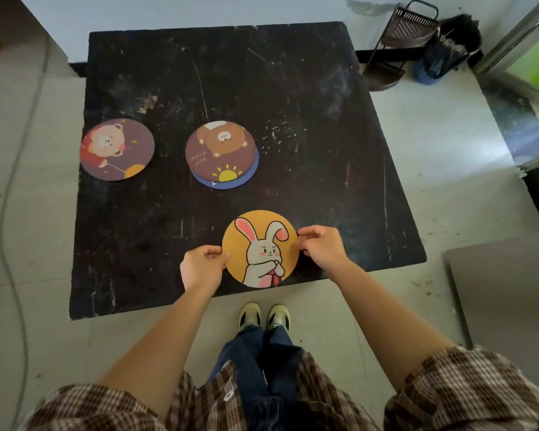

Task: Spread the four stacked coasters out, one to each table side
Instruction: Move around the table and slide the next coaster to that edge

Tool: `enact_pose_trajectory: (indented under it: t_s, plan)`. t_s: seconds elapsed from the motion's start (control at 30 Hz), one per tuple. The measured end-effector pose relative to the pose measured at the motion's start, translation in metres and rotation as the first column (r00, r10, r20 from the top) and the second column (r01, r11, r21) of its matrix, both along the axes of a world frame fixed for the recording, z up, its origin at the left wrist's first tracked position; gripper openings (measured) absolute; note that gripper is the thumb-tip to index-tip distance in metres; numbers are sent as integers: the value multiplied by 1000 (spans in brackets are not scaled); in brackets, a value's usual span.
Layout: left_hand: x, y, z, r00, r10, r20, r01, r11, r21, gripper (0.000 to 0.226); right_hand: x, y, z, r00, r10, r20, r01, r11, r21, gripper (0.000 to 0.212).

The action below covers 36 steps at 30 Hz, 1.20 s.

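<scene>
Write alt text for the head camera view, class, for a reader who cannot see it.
A person's left hand and right hand pinch opposite edges of an orange rabbit coaster at the near edge of a scratched black table. A bear-with-balloon coaster lies at the table's left side, and a brown bear coaster sits on a blue coaster mid-table.

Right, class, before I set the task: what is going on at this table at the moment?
A person standing at the near side of a black table holds an orange rabbit coaster by its edges, left hand on one side, right hand on the other, at the near edge. A coaster with a pale bear lies by the left edge. In the middle, a brown bear coaster sits on a blue coaster, so two are not yet spread out.
</scene>
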State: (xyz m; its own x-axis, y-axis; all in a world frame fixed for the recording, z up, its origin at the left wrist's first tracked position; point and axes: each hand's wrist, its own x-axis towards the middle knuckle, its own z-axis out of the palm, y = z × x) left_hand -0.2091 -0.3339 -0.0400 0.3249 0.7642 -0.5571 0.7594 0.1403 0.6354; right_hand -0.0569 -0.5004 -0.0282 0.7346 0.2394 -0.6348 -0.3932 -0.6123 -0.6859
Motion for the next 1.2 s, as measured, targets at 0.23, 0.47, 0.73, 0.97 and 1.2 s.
enact_pose_trajectory:
  t_s: [0.23,0.47,0.73,0.97,1.2]
  plan:
    - [-3,0,0,997,-72,-6,72,996,48,22,-2,-2,-3,1000,-22,14,22,1000,8,19]
    - [-3,1,-2,995,-101,-5,101,993,66,21,-7,-4,-8,998,-66,20,65,998,9,18]
    - [-3,2,-3,990,-139,-7,139,987,75,21,-7,-6,-10,995,-96,27,95,995,34,17]
    - [-1,4,-6,983,-179,-46,183,978,104,23,-8,-5,-11,996,-66,62,66,998,3,14]
    - [4,7,-2,964,-242,-114,256,957,136,30,-11,-6,-10,994,17,112,-12,999,-49,15]
